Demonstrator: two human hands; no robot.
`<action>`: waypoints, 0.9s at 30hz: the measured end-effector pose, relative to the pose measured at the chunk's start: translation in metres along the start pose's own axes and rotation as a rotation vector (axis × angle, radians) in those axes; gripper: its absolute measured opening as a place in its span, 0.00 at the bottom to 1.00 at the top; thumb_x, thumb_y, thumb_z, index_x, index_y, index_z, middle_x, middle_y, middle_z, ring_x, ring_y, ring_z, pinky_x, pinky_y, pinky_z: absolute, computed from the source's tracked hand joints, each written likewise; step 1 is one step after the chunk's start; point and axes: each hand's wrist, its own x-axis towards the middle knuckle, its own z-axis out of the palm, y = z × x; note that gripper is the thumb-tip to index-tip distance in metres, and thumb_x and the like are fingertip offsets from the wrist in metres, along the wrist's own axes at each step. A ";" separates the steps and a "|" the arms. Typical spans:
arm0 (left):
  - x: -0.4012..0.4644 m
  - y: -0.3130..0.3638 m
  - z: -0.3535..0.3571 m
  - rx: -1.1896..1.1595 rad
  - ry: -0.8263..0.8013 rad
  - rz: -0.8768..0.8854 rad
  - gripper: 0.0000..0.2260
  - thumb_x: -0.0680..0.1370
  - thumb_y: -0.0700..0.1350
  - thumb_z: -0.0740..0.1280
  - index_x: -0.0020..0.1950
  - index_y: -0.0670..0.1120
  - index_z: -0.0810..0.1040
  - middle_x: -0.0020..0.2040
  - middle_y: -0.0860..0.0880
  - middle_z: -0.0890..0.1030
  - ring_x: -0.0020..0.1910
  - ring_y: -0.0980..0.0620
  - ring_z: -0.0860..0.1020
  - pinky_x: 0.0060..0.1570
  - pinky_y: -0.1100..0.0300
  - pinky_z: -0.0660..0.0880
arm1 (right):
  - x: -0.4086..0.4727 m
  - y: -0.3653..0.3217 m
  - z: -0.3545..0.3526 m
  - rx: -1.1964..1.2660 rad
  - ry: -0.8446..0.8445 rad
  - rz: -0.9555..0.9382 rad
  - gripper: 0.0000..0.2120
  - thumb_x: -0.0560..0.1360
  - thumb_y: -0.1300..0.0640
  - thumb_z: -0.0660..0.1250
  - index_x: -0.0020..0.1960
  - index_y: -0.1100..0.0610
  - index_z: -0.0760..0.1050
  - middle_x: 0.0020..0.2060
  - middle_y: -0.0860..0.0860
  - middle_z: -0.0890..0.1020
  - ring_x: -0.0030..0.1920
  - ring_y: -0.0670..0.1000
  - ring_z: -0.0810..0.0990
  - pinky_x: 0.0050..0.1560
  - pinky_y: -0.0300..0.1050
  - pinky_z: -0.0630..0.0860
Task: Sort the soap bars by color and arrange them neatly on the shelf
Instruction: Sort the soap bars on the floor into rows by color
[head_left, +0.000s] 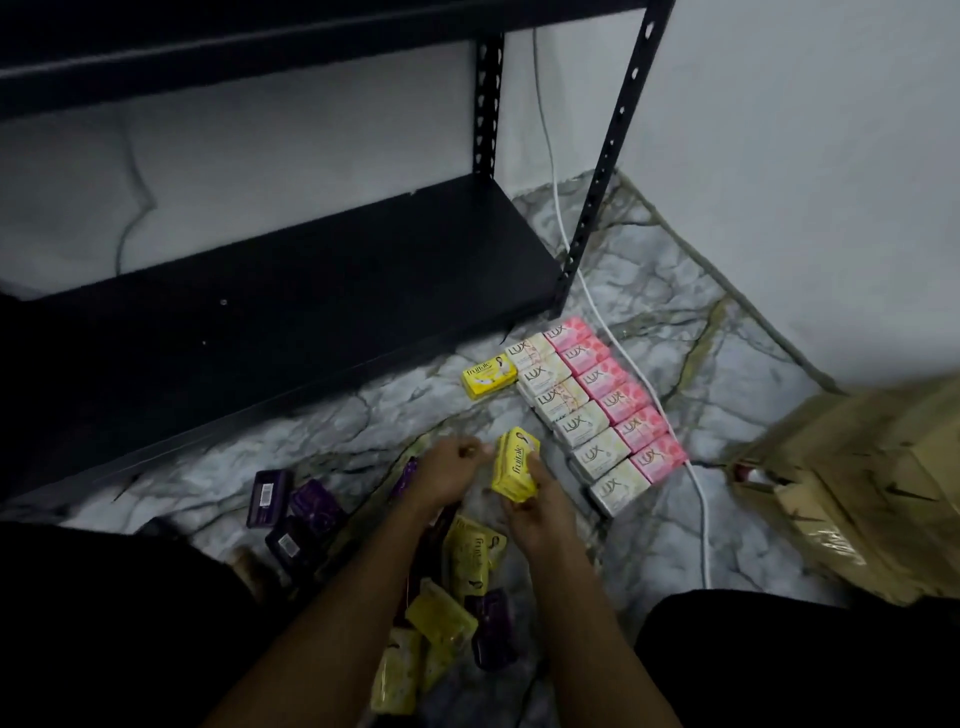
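Observation:
My right hand (537, 514) grips a yellow soap bar (514, 464), held upright above the marble floor. Just left of it is my left hand (451, 470), fingers loosely curled and blurred, with nothing visible in it. One yellow bar (490, 376) lies alone by the shelf's front edge. Beside it a row of white Lux bars (571, 418) and a row of pink Lux bars (618, 395) lie side by side. Loose yellow bars (470, 556) and purple bars (267, 498) are scattered near my arms. The black bottom shelf (311, 291) holds no soap.
A torn cardboard box (872, 488) sits at the right. A white cable (701, 499) runs along the floor past the pink row and behind the shelf's front post (597, 197). My dark-clothed legs fill the lower corners.

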 end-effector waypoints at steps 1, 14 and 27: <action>0.017 0.002 -0.007 0.059 0.034 0.008 0.13 0.81 0.49 0.67 0.57 0.41 0.83 0.52 0.43 0.84 0.52 0.45 0.82 0.52 0.54 0.76 | 0.016 0.000 0.005 0.013 0.020 0.000 0.20 0.78 0.57 0.68 0.67 0.65 0.74 0.62 0.62 0.80 0.52 0.58 0.82 0.37 0.48 0.82; 0.185 0.014 -0.020 0.185 0.121 0.000 0.22 0.79 0.44 0.68 0.73 0.47 0.73 0.69 0.44 0.76 0.67 0.45 0.75 0.65 0.57 0.72 | 0.142 0.009 0.096 -0.095 0.467 -0.133 0.15 0.75 0.53 0.73 0.35 0.55 0.72 0.36 0.52 0.79 0.40 0.55 0.80 0.50 0.58 0.81; 0.192 0.005 -0.016 0.178 0.094 0.046 0.18 0.77 0.41 0.70 0.67 0.51 0.80 0.63 0.50 0.82 0.61 0.52 0.79 0.61 0.57 0.76 | 0.176 0.029 0.114 -0.232 0.707 -0.143 0.28 0.70 0.38 0.69 0.55 0.62 0.77 0.51 0.60 0.80 0.49 0.60 0.82 0.49 0.60 0.82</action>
